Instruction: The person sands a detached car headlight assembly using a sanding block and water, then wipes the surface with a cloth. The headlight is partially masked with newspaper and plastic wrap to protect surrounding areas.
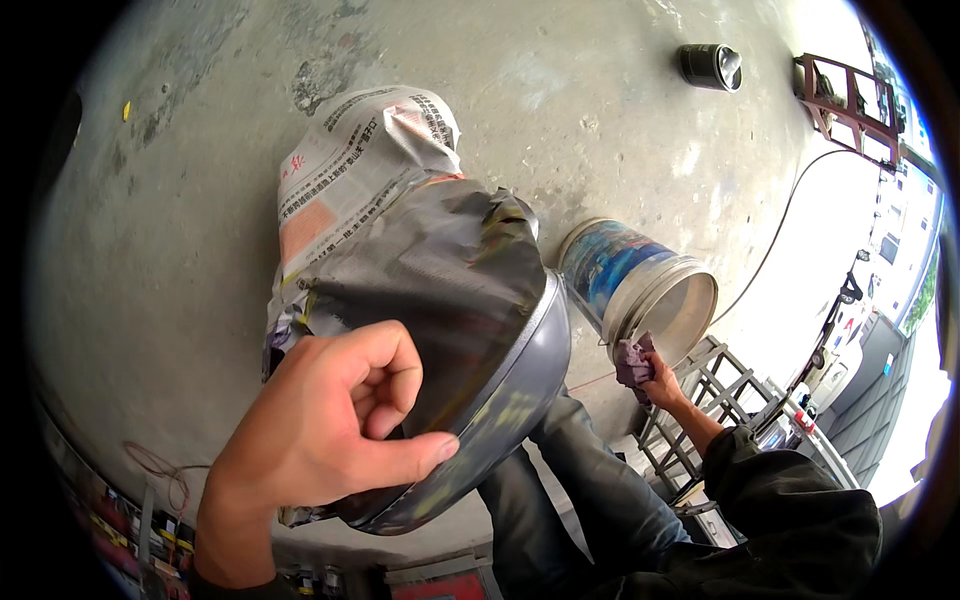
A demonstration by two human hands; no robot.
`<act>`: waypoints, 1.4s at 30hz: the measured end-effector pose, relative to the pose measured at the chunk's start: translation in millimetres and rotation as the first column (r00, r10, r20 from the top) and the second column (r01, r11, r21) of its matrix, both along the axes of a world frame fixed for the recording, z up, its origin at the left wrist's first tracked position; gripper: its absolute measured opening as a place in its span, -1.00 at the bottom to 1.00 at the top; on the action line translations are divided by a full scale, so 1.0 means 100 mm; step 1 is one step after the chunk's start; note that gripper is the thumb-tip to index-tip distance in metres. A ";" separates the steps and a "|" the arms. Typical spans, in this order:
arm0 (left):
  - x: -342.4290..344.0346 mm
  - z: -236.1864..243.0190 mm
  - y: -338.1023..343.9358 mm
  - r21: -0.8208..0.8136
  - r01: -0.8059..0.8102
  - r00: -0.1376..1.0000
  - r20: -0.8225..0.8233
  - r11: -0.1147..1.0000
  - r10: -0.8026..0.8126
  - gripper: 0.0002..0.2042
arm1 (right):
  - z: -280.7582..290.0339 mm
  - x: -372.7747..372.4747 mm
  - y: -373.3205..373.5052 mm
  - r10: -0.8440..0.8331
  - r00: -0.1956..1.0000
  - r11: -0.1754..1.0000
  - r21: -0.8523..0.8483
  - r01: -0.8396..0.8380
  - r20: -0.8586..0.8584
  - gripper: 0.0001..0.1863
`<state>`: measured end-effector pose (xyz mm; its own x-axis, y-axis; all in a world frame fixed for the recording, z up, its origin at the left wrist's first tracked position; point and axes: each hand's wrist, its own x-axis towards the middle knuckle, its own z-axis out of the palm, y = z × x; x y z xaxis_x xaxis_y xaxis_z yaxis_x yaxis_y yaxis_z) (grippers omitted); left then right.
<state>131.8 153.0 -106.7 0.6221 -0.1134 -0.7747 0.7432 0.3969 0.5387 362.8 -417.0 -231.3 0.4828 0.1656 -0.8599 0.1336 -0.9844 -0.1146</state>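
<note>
A large, curved dark grey part (547, 330) with yellowish patches stands in front of me, its upper side wrapped in newspaper (345, 160) and dark-stained masking paper (430, 260). My left hand (330, 410) is over its near left side, fingers loosely curled and thumb stretched out apart from them. Nothing shows in that hand; whether the thumb tip touches the part, I cannot tell. To the right, my right hand (660, 382) grips a crumpled purplish-grey rag (634, 362) at the near rim of a tipped bucket (608, 262) with a blue picture on its side.
A dark can (708, 66) lies on the grey concrete floor (220, 200) at the far right. Beyond it stands a brown metal frame (850, 100). A black hose (775, 240) curves along the right, and a grey metal rack (715, 385) stands beside my right arm. Red cord (160, 465) lies at lower left.
</note>
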 end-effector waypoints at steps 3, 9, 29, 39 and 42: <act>0.15 -0.02 -0.01 0.038 -0.016 1.000 -0.019 0.999 0.016 -0.58 | -0.01 0.00 -0.05 -0.006 1.000 1.000 -0.009 0.005 -0.004 -0.50; 0.42 -0.11 -0.08 0.179 -0.042 0.999 0.031 0.983 0.037 -0.59 | -0.05 0.00 -0.18 -0.030 0.999 0.999 0.035 0.029 0.029 -0.53; 0.72 0.28 0.15 0.623 -0.270 0.945 0.027 0.734 0.324 -0.74 | -0.02 -0.26 -0.24 0.023 0.906 0.999 0.022 -0.036 0.423 -0.41; -1.07 0.84 -0.58 0.641 -0.484 0.740 -0.063 0.595 0.670 -0.61 | 0.57 -0.69 -0.45 -0.028 0.940 0.997 0.074 0.003 0.339 -0.49; -1.56 0.77 -1.15 0.574 -0.539 0.684 -0.128 0.616 0.718 -0.58 | 0.76 -1.11 -0.60 -0.045 0.968 0.999 0.034 0.038 0.246 -0.58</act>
